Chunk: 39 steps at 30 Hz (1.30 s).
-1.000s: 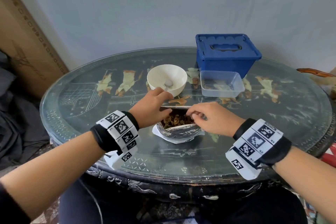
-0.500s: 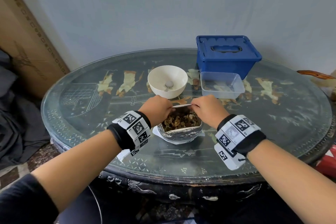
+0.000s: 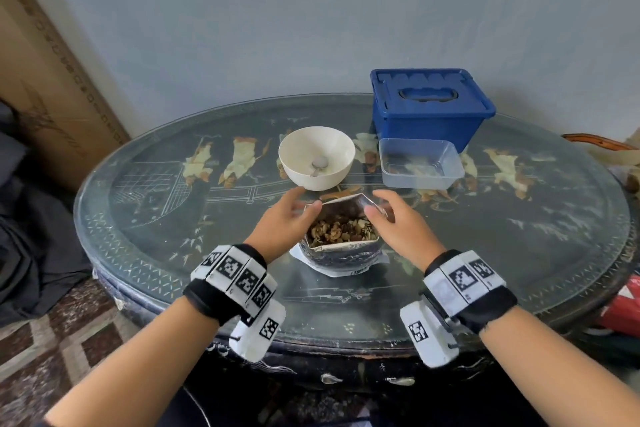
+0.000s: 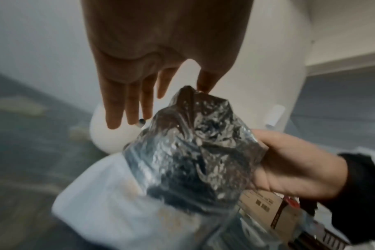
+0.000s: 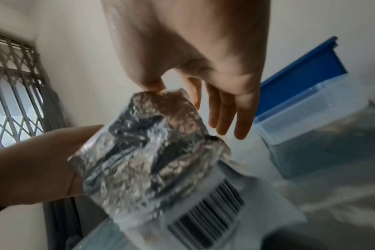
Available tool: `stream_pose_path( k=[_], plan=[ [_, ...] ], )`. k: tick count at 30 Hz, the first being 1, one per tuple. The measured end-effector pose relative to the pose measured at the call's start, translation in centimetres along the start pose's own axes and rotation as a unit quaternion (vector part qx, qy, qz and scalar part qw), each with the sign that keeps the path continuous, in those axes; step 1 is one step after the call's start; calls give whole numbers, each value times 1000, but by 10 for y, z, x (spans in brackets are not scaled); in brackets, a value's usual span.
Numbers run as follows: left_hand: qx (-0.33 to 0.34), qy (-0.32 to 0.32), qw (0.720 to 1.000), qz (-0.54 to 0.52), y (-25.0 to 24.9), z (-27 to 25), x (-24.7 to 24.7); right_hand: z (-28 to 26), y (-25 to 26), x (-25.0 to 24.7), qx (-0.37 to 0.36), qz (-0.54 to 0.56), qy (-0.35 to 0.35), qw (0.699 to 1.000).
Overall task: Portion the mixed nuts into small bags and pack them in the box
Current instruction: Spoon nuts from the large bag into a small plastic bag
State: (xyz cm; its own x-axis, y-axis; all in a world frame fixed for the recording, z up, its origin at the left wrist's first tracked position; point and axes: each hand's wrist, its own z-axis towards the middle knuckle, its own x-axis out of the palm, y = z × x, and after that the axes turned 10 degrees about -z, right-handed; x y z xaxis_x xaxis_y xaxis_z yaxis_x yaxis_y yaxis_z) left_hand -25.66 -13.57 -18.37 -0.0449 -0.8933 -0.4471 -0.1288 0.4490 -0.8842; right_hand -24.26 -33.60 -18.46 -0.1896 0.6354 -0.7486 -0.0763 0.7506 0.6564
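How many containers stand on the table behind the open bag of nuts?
3: the white bowl with a spoon inside, at the left; the clear plastic tub to its right; the blue lidded box behind the tub. None seems hidden.

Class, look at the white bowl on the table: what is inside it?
Inside the white bowl lies a metal spoon; its handle is barely visible. No nuts show in it.

Oval glass-topped table (image 3: 145, 218), dark painted surface. Near centre: open foil bag of mixed nuts (image 3: 341, 246), upright. Behind it: white bowl (image 3: 317, 158). Right of bowl: clear plastic container (image 3: 420, 163); blue lidded box (image 3: 431, 107) just beyond.
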Motion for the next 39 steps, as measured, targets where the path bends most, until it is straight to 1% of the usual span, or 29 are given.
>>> stream_pose_path(
  k=[2, 4, 5, 7, 9, 12, 17, 22, 26, 29, 32, 36, 39],
  plan=[
    [-26, 15, 997, -70, 13, -6, 7, -9, -8, 9, 26, 59, -4, 998],
    [-44, 41, 991, -121, 19, -10, 17, -13, -11, 19, 34, 116, 11, 993],
    [-53, 43, 987, -145, 17, -12, 21, -13, -10, 25, 35, 154, 26, 987],
    [-69, 22, 981, -178, 10, -12, 28, -12, -5, 33, 46, 225, 50, 972],
    [-62, 4, 979, -192, 5, -10, 31, -7, -4, 37, 53, 250, 40, 966],
    [-27, -4, 979, -201, 2, 0, 37, 4, -7, 34, 50, 262, 1, 964],
    [14, 5, 982, -188, -16, 27, 54, 31, -19, 6, 39, 228, -71, 970],
    [38, 5, 980, -197, -32, 59, 72, 59, -29, -23, 22, 196, -111, 974],
    [19, 4, 979, -204, -28, 80, 83, 71, -37, -31, 21, 185, -114, 976],
    [3, 2, 981, -195, -26, 87, 84, 76, -41, -30, 30, 185, -118, 975],
    [1, 16, 983, -183, -28, 88, 81, 77, -42, -31, 34, 180, -108, 977],
    [17, 27, 985, -168, -33, 86, 75, 77, -45, -35, 45, 136, -105, 984],
    [9, 33, 990, -138, -35, 80, 68, 76, -44, -39, 54, 99, -98, 989]
  ],
)
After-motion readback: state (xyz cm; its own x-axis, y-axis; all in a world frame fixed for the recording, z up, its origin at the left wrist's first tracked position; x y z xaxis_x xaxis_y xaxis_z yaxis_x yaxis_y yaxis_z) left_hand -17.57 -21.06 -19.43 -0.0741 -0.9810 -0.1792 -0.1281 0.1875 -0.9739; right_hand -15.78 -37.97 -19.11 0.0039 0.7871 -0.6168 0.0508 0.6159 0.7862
